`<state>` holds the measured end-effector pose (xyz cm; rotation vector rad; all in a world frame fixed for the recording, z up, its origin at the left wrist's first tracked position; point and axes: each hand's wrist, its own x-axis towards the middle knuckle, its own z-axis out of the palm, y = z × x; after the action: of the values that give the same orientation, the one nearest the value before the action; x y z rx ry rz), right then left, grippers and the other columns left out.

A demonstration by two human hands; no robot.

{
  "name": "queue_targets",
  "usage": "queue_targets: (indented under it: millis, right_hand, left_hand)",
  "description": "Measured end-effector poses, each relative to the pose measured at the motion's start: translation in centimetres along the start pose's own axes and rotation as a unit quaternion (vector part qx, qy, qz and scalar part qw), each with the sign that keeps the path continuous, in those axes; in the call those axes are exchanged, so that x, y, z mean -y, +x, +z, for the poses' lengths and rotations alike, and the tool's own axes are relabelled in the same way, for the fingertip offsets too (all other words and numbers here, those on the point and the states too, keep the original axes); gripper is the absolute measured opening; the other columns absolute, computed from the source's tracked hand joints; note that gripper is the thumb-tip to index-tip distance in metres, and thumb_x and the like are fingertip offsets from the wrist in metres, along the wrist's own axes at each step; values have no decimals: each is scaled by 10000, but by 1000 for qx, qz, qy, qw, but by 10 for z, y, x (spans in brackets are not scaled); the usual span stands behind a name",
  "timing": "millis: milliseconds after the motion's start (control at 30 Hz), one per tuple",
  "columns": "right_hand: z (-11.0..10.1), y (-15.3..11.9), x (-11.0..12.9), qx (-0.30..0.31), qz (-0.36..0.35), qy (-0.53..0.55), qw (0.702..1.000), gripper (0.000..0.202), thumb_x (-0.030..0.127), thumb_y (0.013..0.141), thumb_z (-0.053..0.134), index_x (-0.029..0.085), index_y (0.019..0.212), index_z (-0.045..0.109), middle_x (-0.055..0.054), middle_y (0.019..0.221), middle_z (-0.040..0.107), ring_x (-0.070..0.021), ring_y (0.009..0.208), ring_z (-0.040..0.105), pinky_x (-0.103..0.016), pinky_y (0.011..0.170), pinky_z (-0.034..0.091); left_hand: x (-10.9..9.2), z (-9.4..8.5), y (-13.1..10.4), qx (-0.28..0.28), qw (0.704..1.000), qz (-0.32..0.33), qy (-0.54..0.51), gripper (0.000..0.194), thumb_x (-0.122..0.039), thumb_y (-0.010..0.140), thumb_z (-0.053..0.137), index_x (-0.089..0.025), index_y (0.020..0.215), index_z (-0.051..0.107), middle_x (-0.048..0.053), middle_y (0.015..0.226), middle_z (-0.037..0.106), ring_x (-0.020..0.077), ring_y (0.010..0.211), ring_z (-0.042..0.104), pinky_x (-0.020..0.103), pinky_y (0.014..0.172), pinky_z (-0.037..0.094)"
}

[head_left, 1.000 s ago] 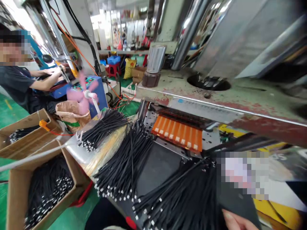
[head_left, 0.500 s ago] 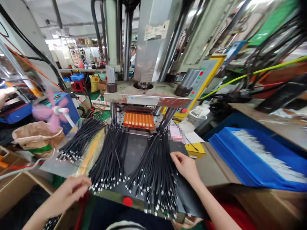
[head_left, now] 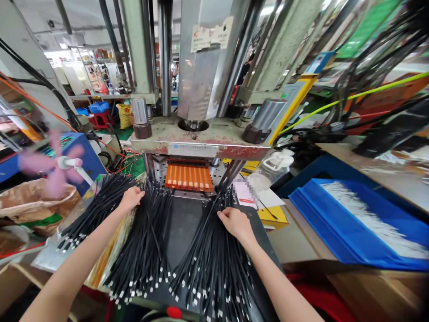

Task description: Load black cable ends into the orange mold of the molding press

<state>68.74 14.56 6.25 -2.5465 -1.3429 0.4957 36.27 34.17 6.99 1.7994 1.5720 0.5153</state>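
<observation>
Black cables with pale tips lie in a left bundle [head_left: 144,246], a right bundle [head_left: 214,255] and a further bundle [head_left: 97,205] at the far left. My left hand [head_left: 132,197] is at the top of the left bundle, fingers closed; what they hold, if anything, is too small to tell. On the upper part of the right bundle, my right hand [head_left: 234,221] has its fingers pinched together, their contents hidden. Beyond both hands, an orange block [head_left: 188,176] with pale strips sits inside the press [head_left: 201,147].
A pink fan [head_left: 62,163] stands at the left by a brown bag [head_left: 36,201]. At the right are a blue tray [head_left: 321,219] of white strips, a clear jug [head_left: 273,167] and papers [head_left: 246,192]. A red button [head_left: 174,312] is at the front edge.
My left hand has moved up and forward from the near end of the left bundle to its far end. My right hand has shifted left over the right bundle. The view has moved closer.
</observation>
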Motion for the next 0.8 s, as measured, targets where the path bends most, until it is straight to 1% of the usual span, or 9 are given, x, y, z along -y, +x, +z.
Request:
queue_targets:
  millis: [100,167,233,333,433,533,600,733,800]
  right_hand:
    - [-2,1,-1,-16,8,6,1000,364,446,943,439,182,860,676,-111,847,699,-283,894,662,-321,729,440]
    - [-2,2,5,-29,14,-48,998,480,547,942,401,152,913,672,-165,859,690,-328,884,660,-363,716,446]
    - [-2,5,14,-26,4,-99,995,536,577,932,397,114,959,666,-211,868,679,-359,873,658,-388,700,447]
    - [1,12,18,-3,-12,-88,996,408,456,937,439,125,916,675,-191,882,686,-330,886,660,-354,705,436]
    - [2,12,8,-4,-1,10,1000,273,339,899,493,162,776,661,-109,798,692,-257,821,662,-288,675,412]
    - [-2,3,-1,-96,-10,116,989,281,344,902,476,167,738,621,-60,697,666,-206,699,640,-262,633,393]
    - [-7,-5,0,-173,-32,126,976,274,348,909,457,172,780,622,-47,681,659,-200,670,631,-264,632,385]
    - [-22,-15,16,-264,-82,70,958,208,299,899,466,181,799,605,-51,691,657,-203,642,621,-276,618,370]
    - [-33,-22,28,-297,-130,136,936,192,299,918,454,182,820,571,-40,688,645,-180,611,604,-267,603,380]
  left_hand:
    - [-3,-2,-9,27,994,46,-91,291,-457,762,538,-196,724,415,-16,636,560,106,485,532,207,451,350]
    - [-9,-3,-20,48,986,80,-135,339,-499,742,569,-188,752,436,-10,667,572,99,521,534,202,474,371]
    - [-16,-5,-31,66,978,108,-166,360,-503,718,614,-178,754,463,-13,658,563,96,547,529,209,519,403]
    - [-25,-7,-44,83,962,162,-203,326,-446,723,657,-165,730,491,-23,632,532,95,570,514,222,572,428]
    - [-36,-12,-54,96,949,214,-213,261,-374,772,651,-152,735,519,-24,634,522,90,583,501,219,585,422]
    - [-55,-19,-61,111,941,246,-203,217,-330,797,648,-145,763,540,-21,661,533,84,599,505,209,591,426]
    - [-75,-24,-65,125,934,266,-204,196,-321,806,647,-143,836,569,-14,696,558,84,611,519,198,578,436]
    - [-126,-34,-73,161,918,304,-199,246,-317,848,596,-142,1021,611,-15,712,576,58,551,509,156,508,423]
    - [-150,-34,-78,205,907,313,-195,254,-333,887,531,-140,1027,620,-18,694,574,47,501,507,145,471,419]
